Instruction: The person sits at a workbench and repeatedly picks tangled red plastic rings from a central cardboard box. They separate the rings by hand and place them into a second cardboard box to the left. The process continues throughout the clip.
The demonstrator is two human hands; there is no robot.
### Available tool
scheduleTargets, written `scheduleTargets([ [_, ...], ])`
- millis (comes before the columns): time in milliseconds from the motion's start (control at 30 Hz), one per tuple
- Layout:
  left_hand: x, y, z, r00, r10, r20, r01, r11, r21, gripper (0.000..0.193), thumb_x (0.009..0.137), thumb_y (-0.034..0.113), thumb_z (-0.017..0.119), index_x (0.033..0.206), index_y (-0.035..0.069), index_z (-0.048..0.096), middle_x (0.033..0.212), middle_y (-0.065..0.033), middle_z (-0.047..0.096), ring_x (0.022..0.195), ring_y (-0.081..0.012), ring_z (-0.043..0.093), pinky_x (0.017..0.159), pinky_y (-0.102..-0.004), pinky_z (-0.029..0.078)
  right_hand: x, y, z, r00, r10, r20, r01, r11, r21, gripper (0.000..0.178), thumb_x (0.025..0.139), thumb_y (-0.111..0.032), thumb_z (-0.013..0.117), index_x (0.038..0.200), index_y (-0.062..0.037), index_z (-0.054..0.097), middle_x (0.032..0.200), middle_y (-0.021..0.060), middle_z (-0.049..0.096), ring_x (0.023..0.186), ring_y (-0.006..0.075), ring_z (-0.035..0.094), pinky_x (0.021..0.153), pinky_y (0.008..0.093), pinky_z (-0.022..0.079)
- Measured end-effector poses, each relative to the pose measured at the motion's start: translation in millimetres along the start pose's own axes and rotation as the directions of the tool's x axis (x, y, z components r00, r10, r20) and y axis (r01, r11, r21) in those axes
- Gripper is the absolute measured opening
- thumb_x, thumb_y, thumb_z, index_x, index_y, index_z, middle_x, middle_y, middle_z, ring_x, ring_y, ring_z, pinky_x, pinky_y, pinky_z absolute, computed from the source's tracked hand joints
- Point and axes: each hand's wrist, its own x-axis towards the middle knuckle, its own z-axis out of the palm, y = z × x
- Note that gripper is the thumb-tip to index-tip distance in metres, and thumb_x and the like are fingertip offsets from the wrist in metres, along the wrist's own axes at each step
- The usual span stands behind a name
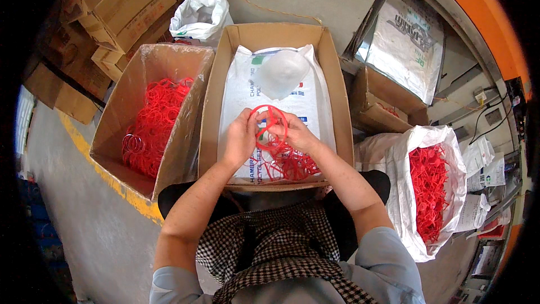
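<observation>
Both my hands hold a red plastic ring (272, 116) with spokes inside it, raised above the open cardboard box (337, 95) in front of me. My left hand (242, 134) pinches its left side; the fingers of my right hand (296, 131) close on its right side. Below my right hand lies a loose pile of similar red rings (295, 165), on a white printed sack (235, 93) spread flat in the box. Farther back on the sack sits a translucent whitish heap or bag (281, 73); I cannot tell which.
To the left, a tilted carton (107, 135) holds many red rings (160, 118). On the right stands an open white sack (382, 149) full of red parts (428, 191). Behind are a white bag (199, 17), stacked cartons (129, 8) and another carton (388, 93).
</observation>
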Motion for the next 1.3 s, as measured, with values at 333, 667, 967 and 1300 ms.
scheduleTargets([
  [333,12,-6,-21,0.911,-0.235,0.340,0.400,0.711,-0.578,0.020,0.092,0.022,0.049,0.083,0.004,0.052,0.054,0.0013,0.042,0.048,-0.0098,0.039,0.047,-0.0228,0.032,2,6,-21,0.981,-0.179,0.081,0.110,0.161,-0.981,0.022,0.087,-0.022,0.047,0.094,-0.0051,0.059,0.072,0.0154,0.062,0.071,0.0295,0.062,0.062,0.0407,0.047],
  [667,1,-4,-5,0.944,-0.231,0.237,0.328,0.745,-0.580,0.025,0.094,0.027,0.043,0.081,0.007,0.049,0.061,0.0032,0.040,0.054,-0.0060,0.037,0.050,-0.0201,0.031,3,0,10,1.000,-0.005,0.008,0.006,0.997,-0.078,0.011,0.081,-0.012,0.063,0.083,-0.0048,0.055,0.065,-0.0059,0.041,0.060,0.0061,0.039,0.056,0.0233,0.036],
  [967,8,-8,-23,0.911,-0.304,0.278,0.400,0.488,-0.776,0.023,0.094,0.027,0.044,0.082,0.008,0.049,0.070,-0.0001,0.048,0.061,-0.0088,0.046,0.054,-0.0239,0.039,14,-6,22,0.976,-0.003,0.219,0.039,0.986,-0.165,0.017,0.086,-0.010,0.055,0.101,-0.0025,0.059,0.080,-0.0017,0.055,0.067,0.0060,0.047,0.064,0.0206,0.041],
  [1300,12,-10,-41,0.976,-0.055,0.210,0.205,0.544,-0.814,0.011,0.087,0.014,0.055,0.082,0.004,0.055,0.066,-0.0001,0.053,0.056,-0.0084,0.046,0.050,-0.0219,0.037,31,31,23,0.947,0.275,-0.163,-0.211,0.921,0.327,0.030,0.091,-0.035,0.048,0.082,-0.0068,0.054,0.060,-0.0060,0.039,0.050,0.0037,0.032,0.044,0.0210,0.025],
])
